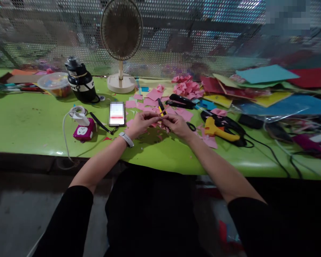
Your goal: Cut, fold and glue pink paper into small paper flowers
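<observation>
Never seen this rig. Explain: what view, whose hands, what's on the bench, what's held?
No machine: the one picture comes from a head-worn camera looking forward and down at the wearer's own bare hands. The left hand and right hand meet over a green table, seemingly pinching something too small to identify. Pink paper pieces lie around them. To the left are a phone and black bottle; a fan stands behind; to the right, a yellow tool and coloured sheets.

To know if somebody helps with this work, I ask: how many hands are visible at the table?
2: the left hand and the right hand, their fingers close together near the pink paper pieces. I see no others.
</observation>
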`<state>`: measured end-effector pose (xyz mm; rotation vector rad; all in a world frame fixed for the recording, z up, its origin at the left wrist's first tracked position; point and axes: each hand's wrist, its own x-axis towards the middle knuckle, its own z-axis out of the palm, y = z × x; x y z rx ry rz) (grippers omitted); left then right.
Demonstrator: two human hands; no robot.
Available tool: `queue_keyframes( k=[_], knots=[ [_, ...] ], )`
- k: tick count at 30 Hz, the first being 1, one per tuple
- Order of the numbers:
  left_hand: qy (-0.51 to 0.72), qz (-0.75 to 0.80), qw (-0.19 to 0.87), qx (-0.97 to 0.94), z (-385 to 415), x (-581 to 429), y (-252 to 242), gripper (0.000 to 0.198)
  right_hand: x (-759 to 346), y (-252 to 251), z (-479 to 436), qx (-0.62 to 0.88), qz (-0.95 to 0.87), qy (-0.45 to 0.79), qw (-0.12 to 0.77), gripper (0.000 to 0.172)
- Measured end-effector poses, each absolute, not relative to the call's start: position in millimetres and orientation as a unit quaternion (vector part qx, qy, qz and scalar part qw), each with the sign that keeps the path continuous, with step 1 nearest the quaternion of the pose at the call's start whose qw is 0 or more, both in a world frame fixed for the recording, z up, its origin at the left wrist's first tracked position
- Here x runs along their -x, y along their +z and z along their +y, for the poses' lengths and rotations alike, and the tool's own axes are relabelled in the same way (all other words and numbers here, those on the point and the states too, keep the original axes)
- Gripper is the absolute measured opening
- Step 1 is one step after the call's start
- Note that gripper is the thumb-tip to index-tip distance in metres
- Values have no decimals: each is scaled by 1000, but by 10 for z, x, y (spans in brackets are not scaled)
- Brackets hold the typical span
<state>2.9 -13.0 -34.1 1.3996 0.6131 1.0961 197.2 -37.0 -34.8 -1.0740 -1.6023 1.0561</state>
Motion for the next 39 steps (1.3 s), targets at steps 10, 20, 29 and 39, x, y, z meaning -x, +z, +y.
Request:
queue_keyframes(
  k=[10,20,29,39],
  knots=[
    [485,279,554,-617,-147,-24,-313,19,-1984,-362,-397,434,-656,430,443,37],
    [481,304,526,-632,-195,7,-273,24,-2005,-323,-418,421,-664,439,435,28],
    [468,302,548,-624,-311,15,-222,40,-2031,-297,-501,418,-663,474,401,23],
    [440,270,651,-556,-316,-7,-231,37,-2027,-175,-613,425,-638,529,365,27]
  ],
)
